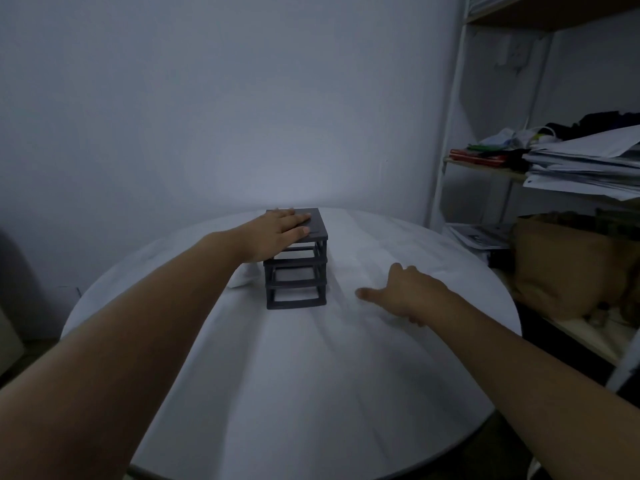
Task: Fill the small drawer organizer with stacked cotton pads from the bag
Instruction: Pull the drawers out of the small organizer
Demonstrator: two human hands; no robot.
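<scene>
We find drawer organizer [296, 271] on table [311, 393]; left hand [280, 232] flat on its top, fingers straight; right hand [401, 292] spread, empty, near; we judge it light, stiff, slide-prone; steady from top.

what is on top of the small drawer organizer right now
Only the left hand, lying flat with straight fingers on the drawer organizer. The right part of its top is bare; what lies under the palm cannot be seen.
</scene>
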